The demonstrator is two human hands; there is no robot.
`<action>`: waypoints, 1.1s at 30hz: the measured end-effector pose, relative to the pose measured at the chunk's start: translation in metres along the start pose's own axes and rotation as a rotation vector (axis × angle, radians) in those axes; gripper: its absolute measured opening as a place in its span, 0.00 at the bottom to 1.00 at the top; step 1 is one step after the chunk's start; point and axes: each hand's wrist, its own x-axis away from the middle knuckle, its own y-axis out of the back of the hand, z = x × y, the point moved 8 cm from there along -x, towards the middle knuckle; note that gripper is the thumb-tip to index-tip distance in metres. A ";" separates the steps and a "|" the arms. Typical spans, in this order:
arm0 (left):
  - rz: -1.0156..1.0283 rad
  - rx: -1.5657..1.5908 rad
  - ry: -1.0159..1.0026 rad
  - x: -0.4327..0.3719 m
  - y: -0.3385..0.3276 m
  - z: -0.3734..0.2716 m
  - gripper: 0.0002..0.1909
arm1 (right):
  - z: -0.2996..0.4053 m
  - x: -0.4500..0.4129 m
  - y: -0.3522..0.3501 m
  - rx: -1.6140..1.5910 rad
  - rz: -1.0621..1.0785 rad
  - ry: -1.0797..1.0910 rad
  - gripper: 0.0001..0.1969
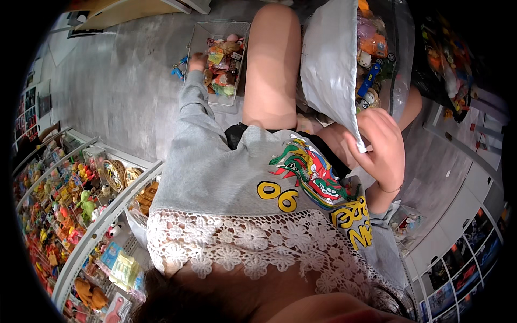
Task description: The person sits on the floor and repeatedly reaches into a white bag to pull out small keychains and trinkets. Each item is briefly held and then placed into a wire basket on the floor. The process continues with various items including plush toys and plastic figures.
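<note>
At the upper centre, my left hand (198, 61) reaches over the left rim of a wire basket (241, 25) that holds small colourful toys (222, 60). Its fingers point down beside the toys, and whether they grip anything cannot be told. A blue trinket (177, 72) hangs at the basket's outer left side. My right hand (379, 147) pinches the edge of a large white plastic bag (329, 64) between thumb and fingers. The bag's mouth shows packed toys, among them a blue strap-like item (368, 80) and a small white figure (364, 59).
My bent knee (272, 64) stands between basket and bag. Shelves (109, 208) crowded with small toys fill the lower left. Another heap of toys (450, 68) lies at the upper right, and a shelving unit (456, 258) with dark boxes stands at the lower right.
</note>
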 end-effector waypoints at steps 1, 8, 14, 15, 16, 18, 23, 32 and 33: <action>0.044 -0.042 0.082 -0.006 -0.010 0.029 0.31 | 0.000 0.001 0.004 0.008 -0.013 0.004 0.11; 0.121 -0.821 0.366 0.062 -0.051 -0.023 0.53 | 0.018 -0.011 -0.002 0.013 -0.016 0.047 0.08; 0.196 -0.783 0.314 0.083 -0.035 -0.044 0.47 | 0.000 -0.006 0.011 -0.073 -0.028 -0.025 0.06; 0.214 -0.807 0.286 0.078 -0.039 -0.040 0.45 | 0.001 -0.007 0.010 -0.075 -0.025 -0.022 0.06; 0.158 -0.756 0.318 0.073 -0.038 -0.021 0.43 | 0.004 -0.011 0.010 -0.080 -0.013 -0.011 0.06; 0.047 -0.657 0.368 0.066 -0.034 0.005 0.38 | 0.005 -0.015 0.008 -0.077 -0.007 0.008 0.06; -0.001 -0.617 0.380 0.061 -0.043 0.003 0.31 | 0.001 -0.014 0.009 -0.039 -0.027 -0.024 0.05; 0.191 -0.492 0.231 0.051 -0.037 0.035 0.27 | -0.001 -0.016 0.006 -0.030 -0.051 -0.016 0.06; 0.173 -0.414 0.257 0.053 -0.029 0.034 0.27 | -0.002 -0.016 0.006 -0.033 -0.054 -0.016 0.06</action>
